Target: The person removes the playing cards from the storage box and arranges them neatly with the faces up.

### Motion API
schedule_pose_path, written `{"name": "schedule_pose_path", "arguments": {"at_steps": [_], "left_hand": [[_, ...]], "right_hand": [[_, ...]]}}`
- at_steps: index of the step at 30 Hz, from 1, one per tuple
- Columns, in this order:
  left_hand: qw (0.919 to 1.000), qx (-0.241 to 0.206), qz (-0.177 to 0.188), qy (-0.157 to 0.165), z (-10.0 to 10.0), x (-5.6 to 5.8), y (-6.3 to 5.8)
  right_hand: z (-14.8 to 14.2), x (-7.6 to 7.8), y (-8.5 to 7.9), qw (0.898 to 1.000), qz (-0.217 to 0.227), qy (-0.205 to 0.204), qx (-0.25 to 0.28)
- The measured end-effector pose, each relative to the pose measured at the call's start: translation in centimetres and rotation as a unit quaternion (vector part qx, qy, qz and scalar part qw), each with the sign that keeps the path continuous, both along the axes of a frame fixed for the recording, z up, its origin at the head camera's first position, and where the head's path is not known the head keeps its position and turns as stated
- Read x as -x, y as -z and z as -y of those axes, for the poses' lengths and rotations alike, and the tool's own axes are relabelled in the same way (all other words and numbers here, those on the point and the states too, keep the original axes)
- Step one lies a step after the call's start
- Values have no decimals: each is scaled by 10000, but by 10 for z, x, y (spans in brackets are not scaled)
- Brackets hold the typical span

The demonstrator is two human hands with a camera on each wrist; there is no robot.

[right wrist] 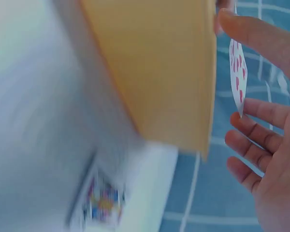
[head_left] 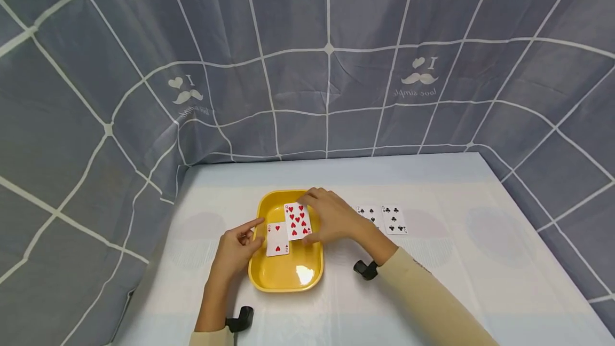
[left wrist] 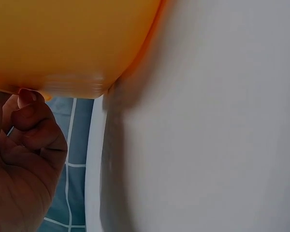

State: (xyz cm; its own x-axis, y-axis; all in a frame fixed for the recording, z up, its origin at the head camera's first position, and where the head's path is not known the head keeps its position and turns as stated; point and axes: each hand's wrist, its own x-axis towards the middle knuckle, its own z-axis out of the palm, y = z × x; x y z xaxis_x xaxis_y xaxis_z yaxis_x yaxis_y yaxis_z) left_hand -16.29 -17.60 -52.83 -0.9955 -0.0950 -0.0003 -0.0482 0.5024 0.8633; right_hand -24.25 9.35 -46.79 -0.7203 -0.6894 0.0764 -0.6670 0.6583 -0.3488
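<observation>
right hand [head_left: 331,217] pinches a hearts card [head_left: 297,221] over the tray [head_left: 276,275]; left hand [head_left: 234,252] grips the tray's left rim — two of hearts [head_left: 277,242] inside. curtain [head_left: 298,84] beyond the tray: "love simple", mirrored.

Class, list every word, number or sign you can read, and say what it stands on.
"I", heart, moustache, mirrored "love simple": right print on the grey curtain.
"I", heart, moustache: left print; its lower line is too faint.
Heart signs: the held card and the other card in the yellow tray.
Club signs: the rightmost card.
Corner numbers: too small to read surely.
Picture card, right wrist view: too blurred.
</observation>
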Motion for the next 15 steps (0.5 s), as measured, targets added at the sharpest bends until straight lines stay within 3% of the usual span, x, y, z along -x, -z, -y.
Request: {"name": "schedule_pose_path", "arguments": {"at_steps": [7,15], "left_hand": [[10000,35,3,1,2,0,-1],[10000,64,-49,35,1,0,0]], "right_hand": [[-73,8,-2,9982,-361,389,292],[-165,16,0,9954,-332,887,-106]]}}
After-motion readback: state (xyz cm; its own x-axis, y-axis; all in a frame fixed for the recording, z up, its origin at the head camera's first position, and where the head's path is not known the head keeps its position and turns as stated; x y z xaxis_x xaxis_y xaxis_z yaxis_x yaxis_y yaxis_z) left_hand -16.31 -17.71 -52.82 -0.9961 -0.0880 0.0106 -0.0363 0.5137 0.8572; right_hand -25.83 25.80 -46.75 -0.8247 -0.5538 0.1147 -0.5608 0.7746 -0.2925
